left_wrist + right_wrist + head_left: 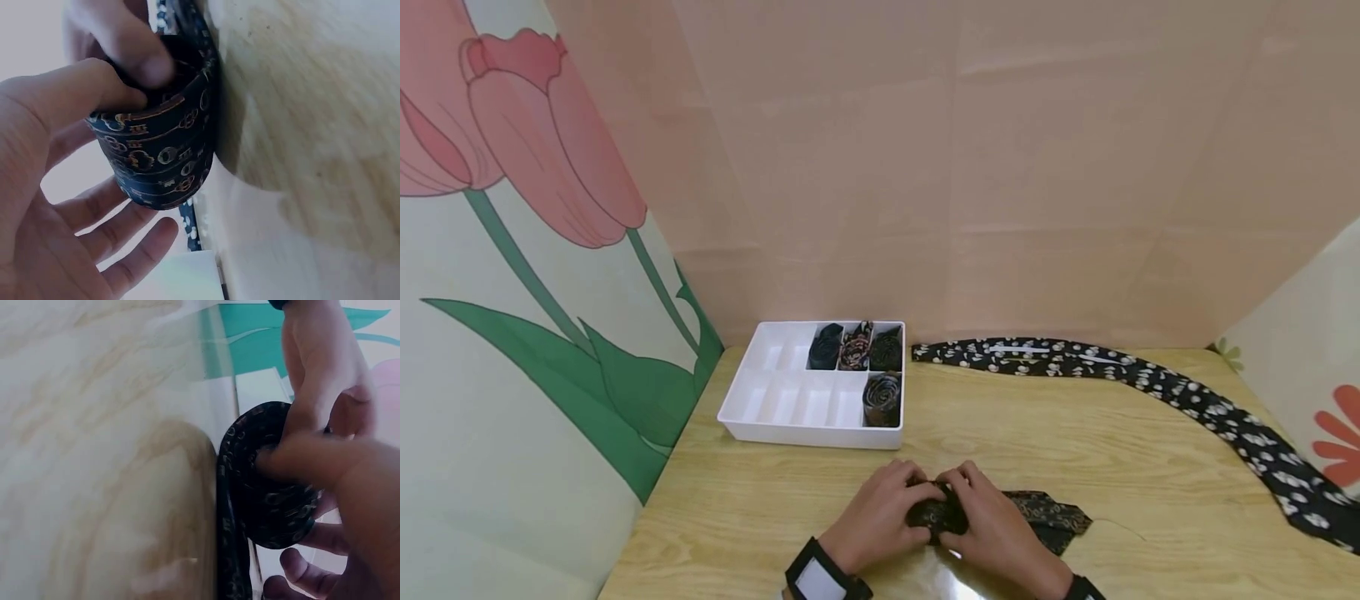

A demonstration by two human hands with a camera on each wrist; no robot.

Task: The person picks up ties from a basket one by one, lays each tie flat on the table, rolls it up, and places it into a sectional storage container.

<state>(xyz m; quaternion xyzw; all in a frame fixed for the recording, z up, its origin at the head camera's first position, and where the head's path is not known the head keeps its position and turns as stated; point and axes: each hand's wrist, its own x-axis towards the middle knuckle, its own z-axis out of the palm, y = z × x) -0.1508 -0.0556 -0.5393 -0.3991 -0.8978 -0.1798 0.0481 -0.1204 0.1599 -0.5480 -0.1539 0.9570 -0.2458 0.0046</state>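
A dark necktie with small gold key motifs is wound into a thick roll (938,515) at the table's front. Its loose tail (1049,518) stretches to the right along the wood. My left hand (886,510) holds the roll's left side, the thumb hooked into its open end in the left wrist view, other fingers spread beneath. From the other side my right hand (998,528) grips the same roll (275,509), its thumb also inside the coil. Against the table, the wound layers meet the flat strip.
Behind the hands stands a white compartment tray (808,434) with several dark rolled ties, one being this roll (882,398) at the front right. A black tie with white flower-like prints (1195,398) curves along the table's back and right. A peach backdrop (955,167) rises behind.
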